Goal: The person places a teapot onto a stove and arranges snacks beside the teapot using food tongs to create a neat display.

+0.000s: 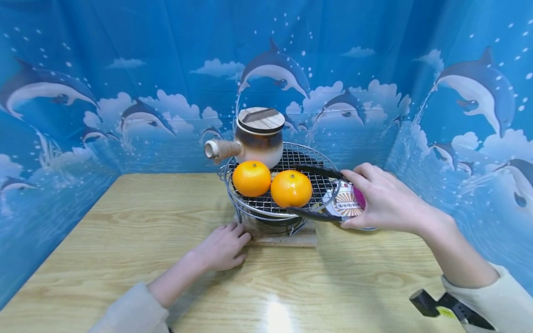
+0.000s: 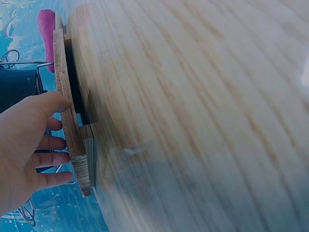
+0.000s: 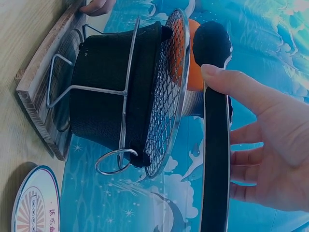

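Observation:
My right hand [image 1: 381, 199] holds black tongs [image 1: 318, 215] between thumb and fingers; their two arms are spread around the right-hand orange [image 1: 291, 188] on the wire grill [image 1: 326, 173]. Another orange [image 1: 251, 178] sits just to its left. In the right wrist view, the tongs [image 3: 216, 145] stand beside the grill mesh [image 3: 164, 106], with the thumb of the hand [image 3: 270, 130] on one arm. My left hand [image 1: 225, 246] rests at the left end of the wooden base board [image 1: 287, 238]; in the left wrist view, the fingers of that hand [image 2: 34, 145] touch the board's edge [image 2: 70, 106].
A lidded clay pot [image 1: 260, 143] with a side handle stands at the back left of the grill. Below the mesh is a black stove body [image 3: 111, 87] in a wire stand. A patterned plate [image 1: 347, 203] with a pink item [image 1: 359, 196] lies to the right, behind my right hand.

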Motion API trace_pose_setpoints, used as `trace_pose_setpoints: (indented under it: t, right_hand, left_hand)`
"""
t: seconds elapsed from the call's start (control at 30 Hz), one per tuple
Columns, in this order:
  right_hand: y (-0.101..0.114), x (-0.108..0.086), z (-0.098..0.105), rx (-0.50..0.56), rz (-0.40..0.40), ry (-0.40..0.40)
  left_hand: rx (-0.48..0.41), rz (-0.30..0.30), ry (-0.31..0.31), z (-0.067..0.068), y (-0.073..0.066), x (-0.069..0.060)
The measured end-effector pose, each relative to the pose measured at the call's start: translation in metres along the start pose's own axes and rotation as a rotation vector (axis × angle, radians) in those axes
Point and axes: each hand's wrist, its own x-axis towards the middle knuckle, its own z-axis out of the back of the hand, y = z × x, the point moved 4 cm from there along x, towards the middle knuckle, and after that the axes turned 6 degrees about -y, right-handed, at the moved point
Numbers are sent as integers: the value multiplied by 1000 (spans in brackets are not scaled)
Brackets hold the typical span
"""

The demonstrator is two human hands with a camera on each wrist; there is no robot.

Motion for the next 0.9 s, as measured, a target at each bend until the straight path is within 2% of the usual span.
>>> trace_pose_setpoints:
  t: [0.23, 0.53, 0.9]
  right_hand:
    - [-2, -5, 4, 32, -24, -21]
    - [-15, -16, 12, 92, -163, -18]
    - [-31, -26, 20, 75, -210, -91]
  left_hand:
    - [-1, -1, -8, 1, 0, 0]
    - [2, 1, -7, -1, 0, 0]
    - [1, -5, -15, -1, 0, 0]
